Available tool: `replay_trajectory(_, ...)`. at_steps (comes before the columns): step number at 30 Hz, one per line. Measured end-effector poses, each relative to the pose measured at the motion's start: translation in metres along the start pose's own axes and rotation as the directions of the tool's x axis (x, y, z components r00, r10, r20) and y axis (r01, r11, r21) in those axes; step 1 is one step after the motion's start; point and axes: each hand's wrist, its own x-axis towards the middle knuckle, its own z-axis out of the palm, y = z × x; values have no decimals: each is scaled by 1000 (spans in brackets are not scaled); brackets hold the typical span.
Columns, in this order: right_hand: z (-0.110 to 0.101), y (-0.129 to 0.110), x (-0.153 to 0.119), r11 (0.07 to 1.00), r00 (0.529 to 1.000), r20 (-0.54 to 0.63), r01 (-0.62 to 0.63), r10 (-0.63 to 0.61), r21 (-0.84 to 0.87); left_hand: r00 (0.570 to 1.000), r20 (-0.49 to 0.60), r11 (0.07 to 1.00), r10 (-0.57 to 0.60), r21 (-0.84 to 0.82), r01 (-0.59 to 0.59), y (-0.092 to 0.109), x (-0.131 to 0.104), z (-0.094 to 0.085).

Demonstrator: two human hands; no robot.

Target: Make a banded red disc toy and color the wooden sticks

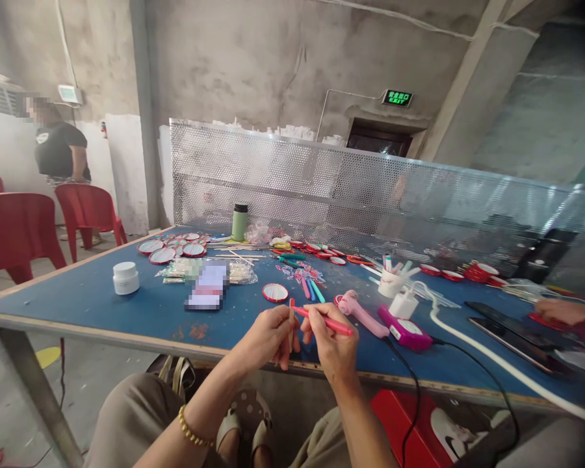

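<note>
Two forearms (219,383); left grip (269,333) pinching one stick (291,314), right grip (335,344) holding one red pen (340,326).

**Red, pink and green over a blue table (78,305)**

The pen (329,322) was coral red, the bracelet (191,431) gold. Round pieces (275,293) showed white faces with red rims. A handled tool (363,315) was pale pink, the box (407,330) beside it vivid magenta. The bottle (239,224) was soft green under a black lid, and the jar (126,279) white. Rows of small holes patterned the silver-grey panel (283,172). Chairs (88,205) were red, the exit sign (397,98) glowing green, and a person's shirt (58,149) black with a white mark.
</note>
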Motion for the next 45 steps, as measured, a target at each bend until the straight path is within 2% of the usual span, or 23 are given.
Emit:
replay_trajectory(13, 1, 1, 1, 1000, 1000, 17, 8, -8, -1, 1000, -3, 1000, -3, 12, 3, 2, 1, 1)
replay_trajectory(20, 1, 3, 1, 1000, 998, -62, -2, 2, 3, 1000, -14, 1000, -13, 19, 13, 3, 0, 1)
replay_trajectory(45, 2, 0, 1, 999, 999, -7, 37, -38, -22, 1000, -1, 1000, 0, 23, 0, 0, 1, 0)
